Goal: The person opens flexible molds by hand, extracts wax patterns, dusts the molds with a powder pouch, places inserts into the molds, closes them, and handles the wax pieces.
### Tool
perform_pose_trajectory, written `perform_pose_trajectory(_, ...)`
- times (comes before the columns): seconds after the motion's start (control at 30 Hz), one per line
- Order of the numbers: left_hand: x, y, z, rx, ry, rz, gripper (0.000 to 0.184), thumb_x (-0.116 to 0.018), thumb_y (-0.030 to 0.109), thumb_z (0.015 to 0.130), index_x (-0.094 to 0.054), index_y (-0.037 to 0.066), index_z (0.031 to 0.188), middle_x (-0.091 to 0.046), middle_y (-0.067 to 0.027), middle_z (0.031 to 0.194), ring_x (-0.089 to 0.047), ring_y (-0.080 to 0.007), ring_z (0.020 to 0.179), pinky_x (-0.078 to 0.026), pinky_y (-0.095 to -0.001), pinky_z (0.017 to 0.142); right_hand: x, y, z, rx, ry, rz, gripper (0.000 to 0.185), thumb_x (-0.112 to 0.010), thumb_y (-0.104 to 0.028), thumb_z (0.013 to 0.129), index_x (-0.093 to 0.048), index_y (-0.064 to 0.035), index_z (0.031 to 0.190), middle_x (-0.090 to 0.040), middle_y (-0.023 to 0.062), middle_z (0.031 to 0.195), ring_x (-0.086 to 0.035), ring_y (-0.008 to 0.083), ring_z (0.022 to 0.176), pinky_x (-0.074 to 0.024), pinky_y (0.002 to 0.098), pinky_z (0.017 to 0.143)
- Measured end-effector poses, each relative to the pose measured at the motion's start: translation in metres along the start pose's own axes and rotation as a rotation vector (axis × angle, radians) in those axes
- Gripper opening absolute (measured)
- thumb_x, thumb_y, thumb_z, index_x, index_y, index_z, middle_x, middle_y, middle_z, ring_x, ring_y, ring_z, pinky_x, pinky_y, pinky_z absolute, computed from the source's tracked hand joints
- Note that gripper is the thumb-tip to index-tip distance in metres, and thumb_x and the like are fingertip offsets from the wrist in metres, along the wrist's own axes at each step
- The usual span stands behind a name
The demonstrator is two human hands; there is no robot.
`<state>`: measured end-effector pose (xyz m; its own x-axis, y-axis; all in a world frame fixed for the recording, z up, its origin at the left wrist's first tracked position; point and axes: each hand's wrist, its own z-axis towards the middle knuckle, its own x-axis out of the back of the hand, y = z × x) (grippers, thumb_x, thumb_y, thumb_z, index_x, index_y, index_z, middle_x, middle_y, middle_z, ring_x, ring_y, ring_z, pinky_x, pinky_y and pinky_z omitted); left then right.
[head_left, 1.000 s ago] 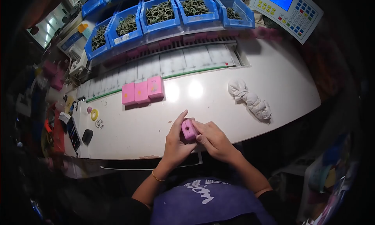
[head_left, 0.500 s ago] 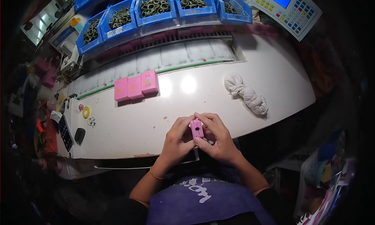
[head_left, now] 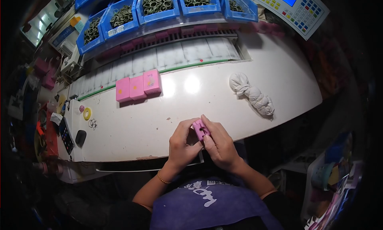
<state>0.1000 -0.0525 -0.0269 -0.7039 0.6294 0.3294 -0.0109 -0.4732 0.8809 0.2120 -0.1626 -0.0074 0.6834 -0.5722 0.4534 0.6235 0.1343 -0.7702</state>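
Note:
Between my two hands is a small pink rubber mold [head_left: 200, 129], held just past the table's front edge. A dark hole and slits show on its upward face, and a gap runs along its parting line. My left hand [head_left: 183, 144] closes around its left side, thumb low and fingers at the far end. From the right, my right hand [head_left: 222, 147] grips it with the thumb near the lower end and the fingertips at the top. The palms hide the mold's sides and underside.
Three pink blocks [head_left: 137, 88] stand in a row on the white table [head_left: 187, 106]. A twisted white cloth bundle [head_left: 255, 96] lies to the right. Blue bins [head_left: 159, 14] of ring-like pieces line the back. A keypad machine [head_left: 293, 8], yellow tape roll [head_left: 87, 114] and phone [head_left: 66, 135] sit around.
The mold has tilted in my hands, and the gap between its halves looks wider. My right hand has turned slightly and its fingers have straightened along the mold.

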Motion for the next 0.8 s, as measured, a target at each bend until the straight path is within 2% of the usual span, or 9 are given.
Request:
perform_pose_trajectory(0.1, -0.001, 0.000, -0.001, 0.002, 0.018, 0.011, 0.053, -0.079, 0.001, 0.072, -0.060, 0.003, 0.121, -0.064, -0.0117, 0.104, -0.068, -0.0222, 0.085, -0.055, -0.0324, 0.075, -0.007, -0.003, -0.011, -0.157, 0.074, 0.089, 0.039, -0.055, -0.007, 0.096, -0.052, 0.0090, 0.131, -0.061, 0.0213, 0.102, -0.062, 0.0337, 0.091, -0.0519, 0.0396, 0.083)
perform_pose_trajectory(0.2, -0.003, 0.000, -0.003, 0.003, 0.034, 0.037, 0.052, -0.080, 0.001, 0.072, -0.060, 0.003, 0.120, -0.064, -0.0125, 0.104, -0.068, -0.0238, 0.086, -0.055, -0.0331, 0.076, -0.010, -0.005, -0.010, -0.085, 0.133, -0.007, 0.030, -0.056, -0.004, 0.095, -0.056, 0.0089, 0.122, -0.062, 0.0205, 0.100, -0.062, 0.0329, 0.087, -0.0520, 0.0398, 0.080)
perform_pose_trajectory(0.37, -0.007, -0.005, -0.007, -0.019, 0.050, 0.055, 0.054, -0.080, 0.001, 0.071, -0.059, 0.002, 0.121, -0.063, -0.0138, 0.106, -0.068, -0.0272, 0.090, -0.056, -0.0347, 0.077, -0.011, -0.006, -0.009, -0.182, 0.172, 0.070, 0.031, -0.054, -0.008, 0.097, -0.057, 0.0075, 0.123, -0.062, 0.0203, 0.098, -0.062, 0.0323, 0.086, -0.0513, 0.0392, 0.079)
perform_pose_trajectory(0.43, -0.008, -0.003, -0.006, -0.029, 0.060, 0.082, 0.050, -0.077, -0.005, 0.074, -0.058, -0.001, 0.120, -0.064, -0.0109, 0.102, -0.067, -0.0187, 0.093, -0.056, -0.0305, 0.080, -0.009, -0.008, -0.007, -0.221, 0.183, 0.112, 0.031, -0.053, -0.010, 0.098, -0.057, 0.0067, 0.124, -0.062, 0.0200, 0.098, -0.061, 0.0320, 0.085, -0.0509, 0.0388, 0.078)
perform_pose_trajectory(0.53, -0.007, -0.001, -0.003, -0.115, 0.084, 0.167, 0.051, -0.079, -0.004, 0.073, -0.058, -0.001, 0.119, -0.064, -0.0121, 0.100, -0.068, -0.0208, 0.090, -0.056, -0.0309, 0.078, 0.009, -0.018, 0.007, -0.167, 0.074, 0.080, 0.035, -0.055, -0.017, 0.099, -0.056, 0.0049, 0.126, -0.062, 0.0195, 0.098, -0.061, 0.0317, 0.084, -0.0503, 0.0390, 0.078)
perform_pose_trajectory(0.6, -0.007, -0.005, -0.006, -0.051, 0.055, 0.133, 0.054, -0.081, -0.001, 0.071, -0.057, 0.001, 0.119, -0.064, -0.0138, 0.103, -0.068, -0.0267, 0.091, -0.056, -0.0345, 0.077, 0.024, -0.023, 0.023, -0.357, -0.124, 0.074, 0.040, -0.060, -0.023, 0.097, -0.056, 0.0042, 0.127, -0.062, 0.0179, 0.096, -0.061, 0.0320, 0.085, -0.0503, 0.0405, 0.079)
perform_pose_trajectory(0.63, -0.007, -0.007, -0.008, 0.012, 0.029, 0.098, 0.056, -0.082, 0.002, 0.068, -0.057, 0.003, 0.119, -0.063, -0.0155, 0.105, -0.067, -0.0326, 0.091, -0.056, -0.0381, 0.077, 0.026, -0.023, 0.031, -0.347, -0.162, -0.046, 0.045, -0.058, -0.032, 0.099, -0.056, 0.0027, 0.128, -0.065, 0.0203, 0.098, -0.064, 0.0354, 0.090, -0.0505, 0.0425, 0.083)
perform_pose_trajectory(0.73, -0.002, -0.001, -0.005, -0.038, 0.018, 0.201, 0.055, -0.082, 0.002, 0.068, -0.057, 0.003, 0.117, -0.063, -0.0152, 0.104, -0.067, -0.0330, 0.090, -0.056, -0.0389, 0.076, 0.020, -0.008, 0.047, -0.462, -0.384, 0.066, 0.042, -0.052, -0.031, 0.102, -0.055, -0.0011, 0.131, -0.066, 0.0159, 0.093, -0.065, 0.0256, 0.086, -0.0509, 0.0346, 0.080)
perform_pose_trajectory(0.8, -0.001, -0.003, -0.005, -0.030, 0.012, 0.189, 0.054, -0.081, 0.002, 0.068, -0.057, 0.003, 0.116, -0.063, -0.0151, 0.104, -0.067, -0.0329, 0.090, -0.055, -0.0390, 0.075, 0.015, 0.007, 0.047, -0.450, -0.434, 0.172, 0.043, -0.045, -0.035, 0.105, -0.054, -0.0028, 0.131, -0.067, 0.0175, 0.097, -0.066, 0.0280, 0.089, -0.0504, 0.0355, 0.082)
